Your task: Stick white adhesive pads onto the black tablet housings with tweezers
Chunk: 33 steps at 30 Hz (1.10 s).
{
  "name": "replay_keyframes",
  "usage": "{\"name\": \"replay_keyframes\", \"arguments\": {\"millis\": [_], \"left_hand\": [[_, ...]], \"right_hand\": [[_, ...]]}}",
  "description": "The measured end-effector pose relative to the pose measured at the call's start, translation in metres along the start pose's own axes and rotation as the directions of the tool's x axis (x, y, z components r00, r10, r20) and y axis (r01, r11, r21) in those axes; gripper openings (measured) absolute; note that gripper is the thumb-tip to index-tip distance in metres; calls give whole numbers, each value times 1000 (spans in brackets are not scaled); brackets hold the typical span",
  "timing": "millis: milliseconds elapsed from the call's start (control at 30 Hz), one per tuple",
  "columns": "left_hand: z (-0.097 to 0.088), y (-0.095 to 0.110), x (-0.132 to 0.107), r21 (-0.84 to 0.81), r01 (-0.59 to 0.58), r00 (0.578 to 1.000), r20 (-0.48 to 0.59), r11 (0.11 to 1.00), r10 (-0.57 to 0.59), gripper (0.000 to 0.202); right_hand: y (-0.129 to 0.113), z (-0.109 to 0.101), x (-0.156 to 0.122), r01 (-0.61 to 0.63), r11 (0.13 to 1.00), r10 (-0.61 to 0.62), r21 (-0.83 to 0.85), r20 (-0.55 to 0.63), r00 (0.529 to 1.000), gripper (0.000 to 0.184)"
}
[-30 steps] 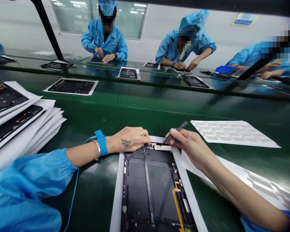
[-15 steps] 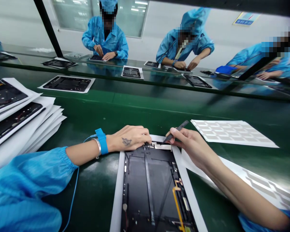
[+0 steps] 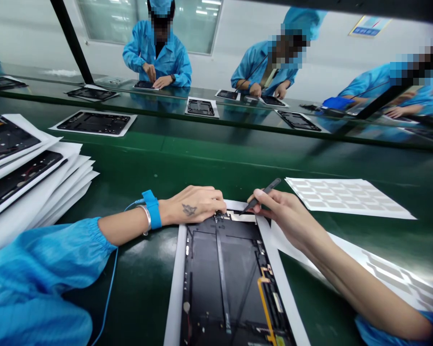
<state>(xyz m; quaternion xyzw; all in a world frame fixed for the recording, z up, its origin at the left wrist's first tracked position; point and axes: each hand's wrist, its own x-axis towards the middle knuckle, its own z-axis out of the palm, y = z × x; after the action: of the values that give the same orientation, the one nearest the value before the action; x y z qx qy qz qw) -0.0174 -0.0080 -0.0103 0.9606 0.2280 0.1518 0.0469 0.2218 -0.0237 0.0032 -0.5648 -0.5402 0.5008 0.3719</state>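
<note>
Head view:
- Right hand clenched a black stylus, its tip at twelve o'clock on the tablet casing.
- Left hand rested curled beside it, grip unclear.

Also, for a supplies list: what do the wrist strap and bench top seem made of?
The wrist strap looks like matte blue fabric without shine. The bench top looks like green rubber or vinyl, glossy with reflections; which is unclear.
</note>
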Motion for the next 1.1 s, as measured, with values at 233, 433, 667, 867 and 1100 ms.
{"name": "replay_keyframes", "arguments": {"millis": [233,433,667,867,1100], "left_hand": [[1,-1,0,2,-17,1000,-7,1000,17,21],[0,-1,0,23,-27,1000,8,999,26,27],[1,-1,-1,-20,-18,1000,5,1000,18,29],[0,0,-1,-13,-4,1000,22,1000,4,29],[-1,2,-1,38,-3,1000,26,999,2,30]], "right_hand": [[-1,1,0,6,1000,-5,11,-12,1000,54],[0,1,0,-1,999,2,37,-15,1000,52],[2,2,1,52,999,-52,6,-2,999,50],[12,-3,0,167,961,-191,-222,-91,977,51],[9,8,-20,439,834,-478,-334,-41,878,42]]}}
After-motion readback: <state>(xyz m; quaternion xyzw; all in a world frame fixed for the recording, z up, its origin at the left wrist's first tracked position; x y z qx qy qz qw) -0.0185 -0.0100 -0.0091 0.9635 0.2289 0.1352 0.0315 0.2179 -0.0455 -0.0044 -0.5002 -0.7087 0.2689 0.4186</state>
